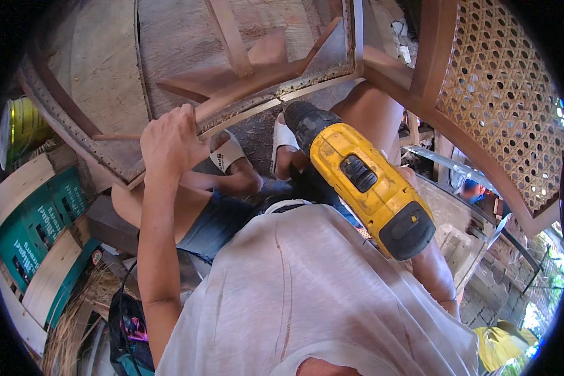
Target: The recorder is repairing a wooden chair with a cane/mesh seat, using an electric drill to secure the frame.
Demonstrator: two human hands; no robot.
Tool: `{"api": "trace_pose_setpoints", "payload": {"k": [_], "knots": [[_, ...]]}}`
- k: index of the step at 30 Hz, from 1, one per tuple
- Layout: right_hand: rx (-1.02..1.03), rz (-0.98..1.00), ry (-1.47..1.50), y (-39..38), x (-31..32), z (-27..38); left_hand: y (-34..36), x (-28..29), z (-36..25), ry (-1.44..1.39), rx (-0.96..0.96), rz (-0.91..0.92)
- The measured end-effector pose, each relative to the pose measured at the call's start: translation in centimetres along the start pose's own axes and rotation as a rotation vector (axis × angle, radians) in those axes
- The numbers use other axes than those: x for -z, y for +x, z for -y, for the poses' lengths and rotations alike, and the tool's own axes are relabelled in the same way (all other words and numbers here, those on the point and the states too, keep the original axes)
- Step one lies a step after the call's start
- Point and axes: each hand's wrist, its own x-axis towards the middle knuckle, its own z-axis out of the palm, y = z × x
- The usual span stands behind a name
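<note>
A yellow and black cordless drill (pixel 371 178) lies across the view right of the middle, its chuck and thin bit pointing up-left. My right hand (pixel 410 178) holds it from behind; the drill body hides most of the fingers. The bit's tip meets or nearly meets the narrow edge of a wooden frame (pixel 244 91), which has a row of small holes along its rim. Around that frame's near rail, left of the drill, my left hand (pixel 174 139) is closed with its knuckles up.
A frame with a woven cane panel (pixel 504 88) stands at the right. At the left are a green crate (pixel 41 229) with wooden slats and a yellow can (pixel 28 130). A dark bag (pixel 128 326) sits lower left. My slippered feet (pixel 229 153) are below the frame.
</note>
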Motion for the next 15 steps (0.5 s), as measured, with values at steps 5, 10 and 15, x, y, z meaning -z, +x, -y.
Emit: {"api": "trace_pose_setpoints", "payload": {"k": [5, 10, 15], "knots": [[-0.045, 0.042, -0.243, 0.1, 0.7, 2.0, 0.1, -0.1, 0.1, 0.000, 0.006, 0.010], [-0.133, 0.038, -0.343, 0.4, 0.3, 3.4, 0.2, 0.3, 0.1, -0.043, 0.038, 0.090], [-0.209, 0.036, -0.117, 0.9, 0.3, 3.7, 0.1, 0.2, -0.1, -0.038, 0.000, 0.006]]}}
